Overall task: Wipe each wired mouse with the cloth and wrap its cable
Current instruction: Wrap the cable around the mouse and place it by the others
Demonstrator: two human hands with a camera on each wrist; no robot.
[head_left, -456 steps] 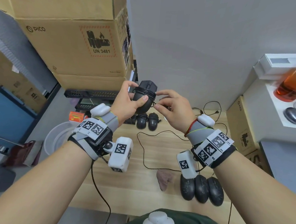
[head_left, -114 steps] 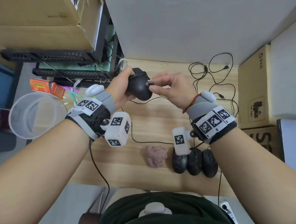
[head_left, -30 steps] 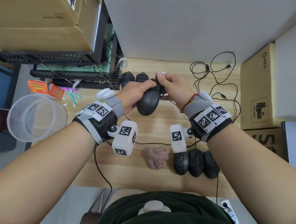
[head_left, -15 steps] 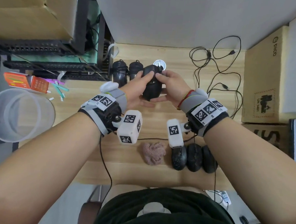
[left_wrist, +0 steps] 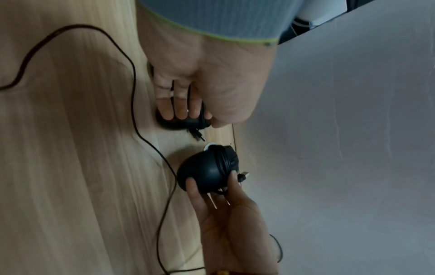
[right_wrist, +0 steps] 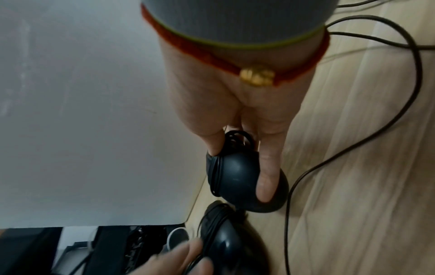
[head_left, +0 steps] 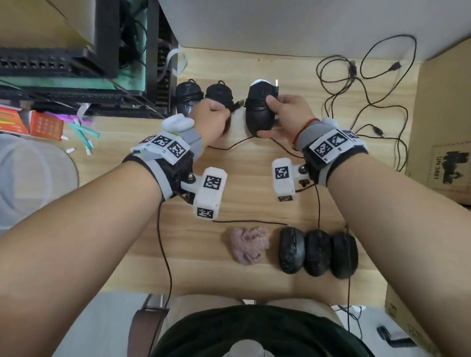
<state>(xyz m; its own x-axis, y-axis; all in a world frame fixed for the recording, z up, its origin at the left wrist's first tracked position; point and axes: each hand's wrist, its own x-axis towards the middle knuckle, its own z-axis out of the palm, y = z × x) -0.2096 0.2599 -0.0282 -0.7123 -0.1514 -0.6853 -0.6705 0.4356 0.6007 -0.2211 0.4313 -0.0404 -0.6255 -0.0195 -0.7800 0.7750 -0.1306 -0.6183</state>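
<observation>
Wrapped mouse (head_left: 257, 116) gripped by right hand (head_left: 289, 114), neighbour mouse (head_left: 219, 93) by left hand (head_left: 210, 119), wooden desk (head_left: 245, 184).

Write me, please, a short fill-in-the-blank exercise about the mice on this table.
1. The right hand grips a black mouse with its cable ___ around it.
2. The left hand grips the neighbouring mouse, to the ___ of the held one.
3. The pink cloth lies beside ___ unwrapped mice.
Missing words: wrapped; left; three

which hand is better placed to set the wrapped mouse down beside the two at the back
Right. The right hand grips the wrapped mouse, right beside the second wrapped mouse at the back. The left hand is curled over that second wrapped mouse, so it would first have to let go.
</observation>
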